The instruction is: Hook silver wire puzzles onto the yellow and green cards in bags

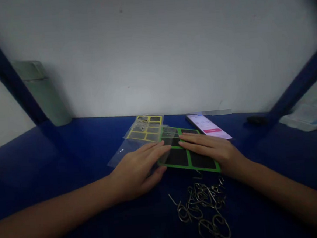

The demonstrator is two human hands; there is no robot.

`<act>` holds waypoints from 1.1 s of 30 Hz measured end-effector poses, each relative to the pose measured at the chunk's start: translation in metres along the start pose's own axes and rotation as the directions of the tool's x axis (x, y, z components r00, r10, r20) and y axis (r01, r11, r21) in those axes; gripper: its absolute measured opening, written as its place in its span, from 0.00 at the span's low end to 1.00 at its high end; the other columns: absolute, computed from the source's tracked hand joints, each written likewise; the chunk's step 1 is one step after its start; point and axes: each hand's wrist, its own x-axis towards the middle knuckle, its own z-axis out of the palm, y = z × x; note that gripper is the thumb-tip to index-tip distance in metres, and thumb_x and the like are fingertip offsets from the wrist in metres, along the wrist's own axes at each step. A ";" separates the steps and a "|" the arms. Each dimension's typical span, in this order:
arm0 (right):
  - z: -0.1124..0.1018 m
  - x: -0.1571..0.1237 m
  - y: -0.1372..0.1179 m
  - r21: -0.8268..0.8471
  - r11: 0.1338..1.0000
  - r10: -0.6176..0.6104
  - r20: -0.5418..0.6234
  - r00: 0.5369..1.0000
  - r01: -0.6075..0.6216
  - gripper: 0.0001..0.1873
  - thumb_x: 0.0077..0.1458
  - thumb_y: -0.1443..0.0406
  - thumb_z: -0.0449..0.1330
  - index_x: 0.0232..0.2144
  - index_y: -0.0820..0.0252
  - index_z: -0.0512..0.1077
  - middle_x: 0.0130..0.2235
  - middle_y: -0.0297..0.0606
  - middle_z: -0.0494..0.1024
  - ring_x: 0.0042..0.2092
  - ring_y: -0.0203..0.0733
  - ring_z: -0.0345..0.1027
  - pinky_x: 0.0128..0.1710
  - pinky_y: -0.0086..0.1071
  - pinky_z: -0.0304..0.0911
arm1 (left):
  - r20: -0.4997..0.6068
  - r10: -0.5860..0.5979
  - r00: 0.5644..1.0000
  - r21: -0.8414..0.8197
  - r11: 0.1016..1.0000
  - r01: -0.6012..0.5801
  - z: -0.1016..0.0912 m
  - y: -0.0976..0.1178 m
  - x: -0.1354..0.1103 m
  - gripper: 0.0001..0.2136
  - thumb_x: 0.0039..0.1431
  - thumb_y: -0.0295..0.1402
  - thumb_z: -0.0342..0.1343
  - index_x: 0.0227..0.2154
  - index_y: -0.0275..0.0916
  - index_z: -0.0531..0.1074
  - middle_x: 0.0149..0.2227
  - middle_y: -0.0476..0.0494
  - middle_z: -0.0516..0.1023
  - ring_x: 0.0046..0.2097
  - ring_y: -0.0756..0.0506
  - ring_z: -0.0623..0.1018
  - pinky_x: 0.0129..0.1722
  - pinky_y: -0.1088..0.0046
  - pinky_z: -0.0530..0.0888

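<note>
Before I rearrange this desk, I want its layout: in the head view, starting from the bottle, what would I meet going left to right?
Bottle, left hand, green-edged sheet, right hand, small dark object, whitish packet.

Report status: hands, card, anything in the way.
Right hand on green-edged card. Left hand at clear bag overlapping card's left side. Bent metal wires lie nearer the wearer.
</note>
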 end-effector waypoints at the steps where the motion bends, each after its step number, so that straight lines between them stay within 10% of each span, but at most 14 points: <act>1: 0.000 0.000 -0.001 -0.001 1.000 0.007 0.003 1.000 -0.007 0.20 0.55 0.71 0.48 0.52 0.62 0.59 0.52 0.47 0.65 0.54 0.42 0.56 0.48 0.43 0.60 | -0.001 -0.003 1.000 0.002 1.000 0.003 0.000 0.000 0.000 0.18 0.58 0.32 0.43 0.52 0.35 0.53 0.52 0.38 0.63 0.54 0.45 0.63 0.49 0.65 0.67; 22: 0.001 0.004 -0.006 -0.048 0.996 -0.071 0.056 0.996 0.074 0.21 0.55 0.74 0.45 0.52 0.65 0.59 0.52 0.46 0.65 0.56 0.42 0.51 0.51 0.43 0.58 | 0.122 -0.089 0.989 -0.046 0.994 0.095 0.007 -0.005 0.001 0.21 0.61 0.29 0.38 0.56 0.32 0.44 0.58 0.37 0.53 0.58 0.46 0.54 0.55 0.64 0.60; 33: 0.001 0.008 -0.008 -0.070 0.997 -0.010 0.078 0.997 0.016 0.20 0.54 0.74 0.47 0.50 0.66 0.61 0.50 0.48 0.67 0.54 0.43 0.57 0.49 0.42 0.60 | 0.148 0.039 0.988 -0.001 0.999 -0.039 0.005 0.001 0.001 0.20 0.61 0.29 0.36 0.56 0.31 0.47 0.57 0.36 0.54 0.59 0.46 0.52 0.54 0.65 0.61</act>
